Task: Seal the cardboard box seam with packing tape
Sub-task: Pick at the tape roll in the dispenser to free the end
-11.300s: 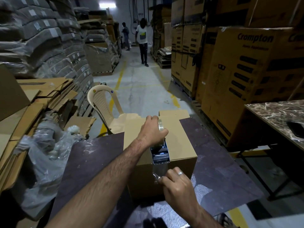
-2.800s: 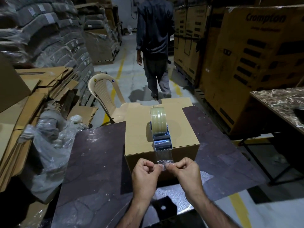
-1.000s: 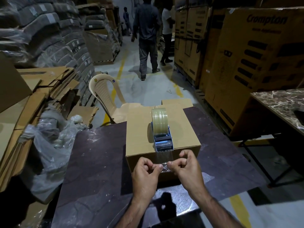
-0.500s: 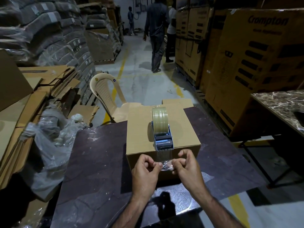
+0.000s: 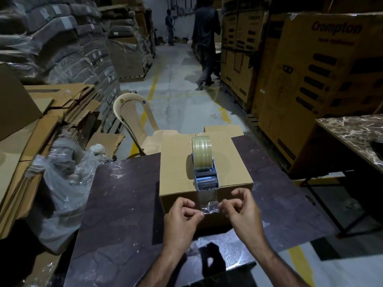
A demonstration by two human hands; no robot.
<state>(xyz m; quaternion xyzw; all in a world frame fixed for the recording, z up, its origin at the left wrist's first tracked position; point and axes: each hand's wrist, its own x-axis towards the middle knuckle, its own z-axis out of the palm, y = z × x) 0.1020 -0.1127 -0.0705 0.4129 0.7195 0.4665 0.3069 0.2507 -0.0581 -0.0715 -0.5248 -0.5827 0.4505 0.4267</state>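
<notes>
A closed cardboard box [image 5: 176, 162] stands on a dark tabletop [image 5: 116, 204]. On its lid, over the middle seam, rests a blue tape dispenser [image 5: 206, 179] carrying a roll of clear packing tape [image 5: 201, 151]. A strip of clear tape [image 5: 207, 198] hangs from the dispenser down the box's near face, its end crumpled. My left hand [image 5: 182, 218] pinches the left side of that crumpled end. My right hand [image 5: 242, 212] pinches its right side. Both hands are in front of the box's near wall.
A beige plastic chair [image 5: 132, 119] stands behind the box. Flattened cardboard [image 5: 41, 112] and a clear plastic bag [image 5: 62, 183] pile up at the left. Large printed cartons [image 5: 310, 79] and a marble-topped table [image 5: 356, 133] are at the right. Two people [image 5: 205, 38] are in the aisle.
Both hands keep pinching the tape end in front of the box, with the fingers shifting slightly. The person in the aisle has walked farther away.
</notes>
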